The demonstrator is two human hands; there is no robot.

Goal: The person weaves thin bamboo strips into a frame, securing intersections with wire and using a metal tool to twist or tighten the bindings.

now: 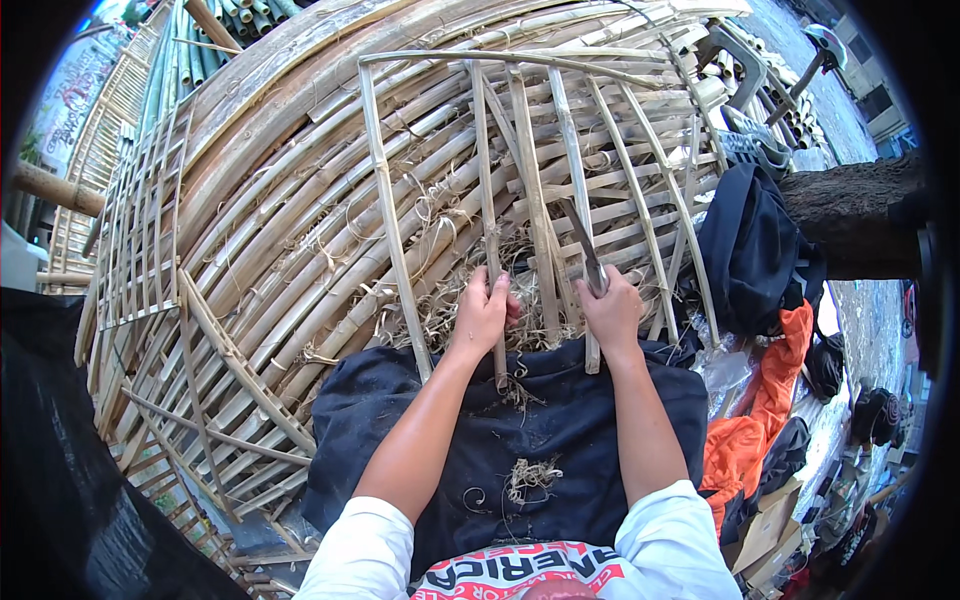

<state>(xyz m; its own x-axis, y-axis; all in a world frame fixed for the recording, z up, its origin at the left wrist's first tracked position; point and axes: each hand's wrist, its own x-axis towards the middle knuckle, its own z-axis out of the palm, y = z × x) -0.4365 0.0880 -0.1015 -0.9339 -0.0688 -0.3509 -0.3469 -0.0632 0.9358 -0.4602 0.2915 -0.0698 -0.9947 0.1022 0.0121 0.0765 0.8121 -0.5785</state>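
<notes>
My left hand [482, 315] is closed around a pale bamboo strip [484, 170], whose lower end rests over the dark cloth [580, 450] on my lap. In my right hand [612, 312] is a knife [583, 240], its dark blade pointing up and to the left, close beside another slat. The held strip belongs to a set of several long slats that meet a bamboo crosspiece [510, 54] at their far end. Curled bamboo shavings [440, 222] lie under and around the slats, and a small tuft sits on the cloth.
Long split bamboo lengths [270, 215] spread beneath the slats. A woven bamboo lattice panel [150, 220] leans at the left. To the right are black fabric [750, 250], a thick rough log [850, 220] and orange cloth [735, 455]. Green bamboo poles [183, 75] stand at the far left.
</notes>
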